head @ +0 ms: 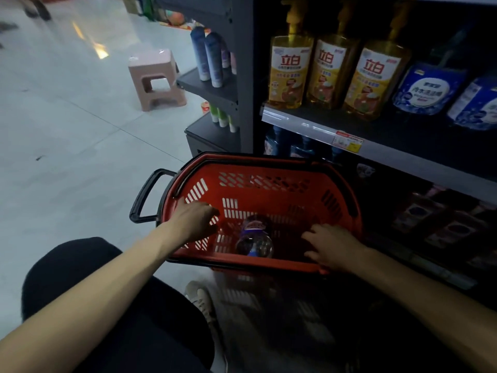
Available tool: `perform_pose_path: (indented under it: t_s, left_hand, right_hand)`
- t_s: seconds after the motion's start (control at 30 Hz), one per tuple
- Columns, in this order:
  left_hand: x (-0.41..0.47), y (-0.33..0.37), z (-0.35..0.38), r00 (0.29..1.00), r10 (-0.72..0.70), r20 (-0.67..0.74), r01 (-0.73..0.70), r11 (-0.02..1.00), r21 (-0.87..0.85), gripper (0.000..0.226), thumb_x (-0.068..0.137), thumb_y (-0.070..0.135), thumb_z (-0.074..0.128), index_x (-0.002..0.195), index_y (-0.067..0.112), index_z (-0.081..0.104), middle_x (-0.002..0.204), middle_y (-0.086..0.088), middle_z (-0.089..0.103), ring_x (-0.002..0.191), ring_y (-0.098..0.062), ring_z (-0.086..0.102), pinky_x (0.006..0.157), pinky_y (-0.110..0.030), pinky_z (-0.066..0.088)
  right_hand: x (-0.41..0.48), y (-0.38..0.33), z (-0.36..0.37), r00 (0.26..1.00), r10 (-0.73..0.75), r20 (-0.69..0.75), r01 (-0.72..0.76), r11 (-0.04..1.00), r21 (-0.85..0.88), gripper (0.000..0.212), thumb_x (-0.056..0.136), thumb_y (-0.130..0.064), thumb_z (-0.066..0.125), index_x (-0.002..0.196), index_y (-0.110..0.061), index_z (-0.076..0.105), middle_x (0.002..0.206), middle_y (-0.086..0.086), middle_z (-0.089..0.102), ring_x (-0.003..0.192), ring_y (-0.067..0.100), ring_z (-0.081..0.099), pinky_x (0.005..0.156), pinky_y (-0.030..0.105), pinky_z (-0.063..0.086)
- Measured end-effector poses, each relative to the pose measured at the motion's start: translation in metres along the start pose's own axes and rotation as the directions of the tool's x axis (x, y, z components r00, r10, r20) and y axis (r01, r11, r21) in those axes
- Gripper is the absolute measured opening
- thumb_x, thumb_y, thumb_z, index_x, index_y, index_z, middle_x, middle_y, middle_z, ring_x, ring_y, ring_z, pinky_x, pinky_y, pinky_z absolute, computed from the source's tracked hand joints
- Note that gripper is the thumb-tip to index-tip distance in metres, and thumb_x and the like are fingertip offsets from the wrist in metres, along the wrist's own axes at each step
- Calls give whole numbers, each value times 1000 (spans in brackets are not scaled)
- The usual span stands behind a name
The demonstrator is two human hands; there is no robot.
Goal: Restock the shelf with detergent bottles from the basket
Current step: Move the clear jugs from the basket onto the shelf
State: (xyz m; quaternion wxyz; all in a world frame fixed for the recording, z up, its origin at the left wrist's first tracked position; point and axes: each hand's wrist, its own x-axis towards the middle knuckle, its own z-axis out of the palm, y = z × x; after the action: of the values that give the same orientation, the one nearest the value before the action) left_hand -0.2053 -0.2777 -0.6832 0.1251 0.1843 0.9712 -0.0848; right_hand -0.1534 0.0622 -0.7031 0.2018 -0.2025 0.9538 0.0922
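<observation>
A red plastic basket [269,168] with black handles stands on the floor in front of me. One clear bottle with a blue label [254,239] lies on its bottom. My left hand [195,220] reaches in at the basket's left wall, fingers spread, holding nothing. My right hand [332,247] hovers over the near right rim, fingers apart and empty. The bottle lies between the two hands, touched by neither. Above the basket, the dark shelf [309,125] carries three yellow detergent bottles [289,71] and blue refill pouches [427,90].
A pink plastic stool [154,78] stands on the tiled floor to the left. An end shelf holds tall blue-white bottles [212,59] and small green ones [220,118]. Dark bottles fill the lower shelf [301,146] behind the basket. My knee [72,265] and shoe [201,297] are below.
</observation>
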Motion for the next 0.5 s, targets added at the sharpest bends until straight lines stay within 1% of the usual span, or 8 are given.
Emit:
perform_pose_path:
  t_s: [0.07, 0.1, 0.17, 0.23, 0.33, 0.4, 0.47, 0.5]
  left_hand:
    - [16, 13, -8, 996, 75, -40, -73, 997, 30, 44, 99, 52, 60, 137, 32, 62, 131, 6, 68, 127, -19, 61, 113, -54, 36]
    - [24, 18, -11, 992, 114, -61, -112, 993, 39, 43, 99, 51, 59, 137, 30, 62, 129, 5, 70, 123, -20, 64, 109, -50, 42]
    - [39, 26, -13, 981, 160, -107, -158, 987, 22, 41, 100, 49, 58, 136, 30, 64, 122, 4, 73, 114, -21, 69, 93, -40, 53]
    - [50, 30, -13, 982, 141, -126, -144, 989, -15, 37, 99, 45, 59, 133, 30, 65, 117, 2, 74, 109, -24, 70, 83, -38, 57]
    - [57, 29, -3, 988, 89, -123, -95, 994, -46, 38, 99, 43, 58, 134, 28, 64, 118, 1, 74, 109, -24, 70, 83, -39, 56]
    - [56, 23, 9, 992, 79, -99, -86, 994, -72, 41, 100, 46, 56, 136, 27, 62, 120, 0, 72, 112, -24, 68, 85, -40, 52]
    - [49, 17, 24, 995, 82, -53, -87, 992, -92, 41, 101, 48, 54, 136, 27, 61, 120, 0, 69, 113, -25, 67, 86, -40, 51]
    - [45, 14, 31, 997, 78, -30, -80, 991, -103, 41, 101, 47, 54, 137, 28, 61, 121, 0, 68, 113, -25, 66, 85, -39, 52]
  right_hand:
    - [7, -4, -7, 1000, -30, -10, 30, 999, 32, 48, 97, -51, 53, 138, -25, 51, 133, 5, 54, 122, 27, 55, 96, 40, 50]
    - [11, -7, -10, 998, -53, -23, 53, 998, 38, 48, 97, -50, 54, 139, -26, 51, 134, 4, 54, 122, 27, 55, 96, 40, 50]
    - [25, -14, -16, 993, -108, -54, 110, 993, 33, 48, 96, -45, 58, 140, -26, 50, 135, 4, 53, 124, 26, 53, 97, 40, 49]
    - [43, -24, -20, 982, -174, -75, 175, 984, 17, 51, 95, -39, 62, 142, -26, 49, 136, 5, 52, 125, 27, 52, 97, 40, 48]
    - [73, -41, -18, 945, -322, -54, 318, 945, -79, 58, 92, -30, 63, 147, -28, 45, 143, 10, 47, 130, 31, 46, 99, 43, 46]
    - [90, -54, -14, 903, -428, -38, 418, 895, -156, 53, 93, -26, 55, 145, -30, 49, 151, 14, 43, 136, 34, 43, 99, 44, 44]
    - [103, -63, -7, 841, -539, -41, 515, 823, -239, 50, 90, -27, 41, 137, -31, 60, 142, 16, 52, 130, 34, 51, 90, 41, 47]
    - [110, -67, -2, 812, -583, -23, 553, 782, -287, 48, 88, -27, 42, 131, -32, 65, 133, 14, 59, 121, 33, 58, 84, 38, 49]
